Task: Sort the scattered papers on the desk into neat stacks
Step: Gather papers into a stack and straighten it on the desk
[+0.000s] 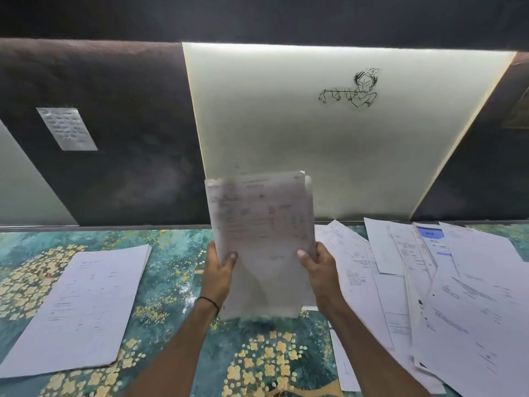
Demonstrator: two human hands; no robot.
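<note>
A bundle of printed papers [262, 224] stands upright above the middle of the desk, its lower edge near the desk top. My left hand [219, 275] grips its left edge, thumb across the front. My right hand [319, 272] grips its right edge the same way. A neat stack of white sheets [83, 308] lies flat on the left of the desk. Several scattered papers [446, 285] overlap in a loose spread on the right, one with a blue header.
The desk [177, 265] has a teal cover with yellow flowers. Behind it rises a dark wall with a lit white panel [343, 133] bearing a line drawing, and a small note [67, 128] stuck at the left.
</note>
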